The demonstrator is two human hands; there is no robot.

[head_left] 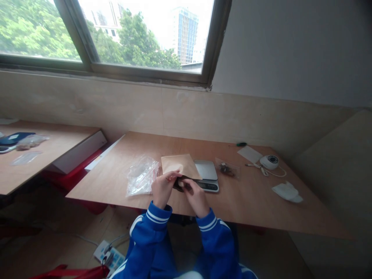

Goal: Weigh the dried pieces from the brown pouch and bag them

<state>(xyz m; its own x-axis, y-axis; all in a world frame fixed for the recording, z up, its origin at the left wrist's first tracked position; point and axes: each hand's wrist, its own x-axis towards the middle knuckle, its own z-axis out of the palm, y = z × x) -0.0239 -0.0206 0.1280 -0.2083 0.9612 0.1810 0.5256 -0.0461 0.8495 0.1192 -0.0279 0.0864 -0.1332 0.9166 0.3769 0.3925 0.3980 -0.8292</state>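
A brown kraft paper bag [181, 164] lies over the table, its dark mouth facing me. My left hand [162, 188] is closed on the left side of that mouth, thumb and fingers pinching the paper. At the right side, my right hand [196, 196] is closed with its fingertips at the mouth's edge. A small pale spot shows between the hands; I cannot tell what it is. Partly under the bag stands a digital scale [208, 170] with a silver plate and dark display. Left of my hands is a pile of clear plastic zip bags [141, 176].
Right of the scale lies a clear bag with dark contents [226, 169]. Farther right are a white dome camera [269, 162] with cables, a paper sheet [250, 154], a crumpled white piece [287, 192] and a green-handled tool [241, 144]. A power strip [112, 257] lies on the floor.
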